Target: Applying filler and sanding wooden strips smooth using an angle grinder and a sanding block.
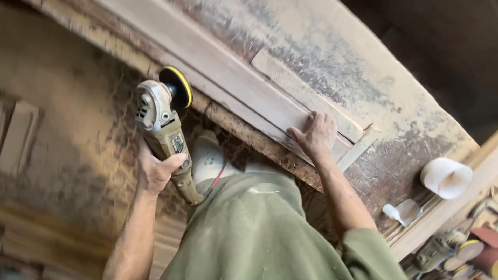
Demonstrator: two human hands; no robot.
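Observation:
My left hand (pixel 154 171) grips the body of a dusty angle grinder (pixel 162 122). Its black sanding disc with a yellow rim (pixel 177 86) points up, just off the workbench edge and apart from the wood. My right hand (pixel 316 136) lies flat, fingers spread, on a long stepped wooden board (pixel 228 72). The board lies along the edge of the dusty workbench (pixel 353 67). A shorter wooden strip (pixel 290 85) rests on the board just beyond my fingers.
A white roll (pixel 445 177) and a small white bottle (pixel 394 212) sit at the bench's right end. Sanding discs (pixel 474 249) and another power tool (pixel 433 253) lie at lower right. Sawdust covers the floor (pixel 67 155); my white shoe (pixel 207 155) stands below the bench.

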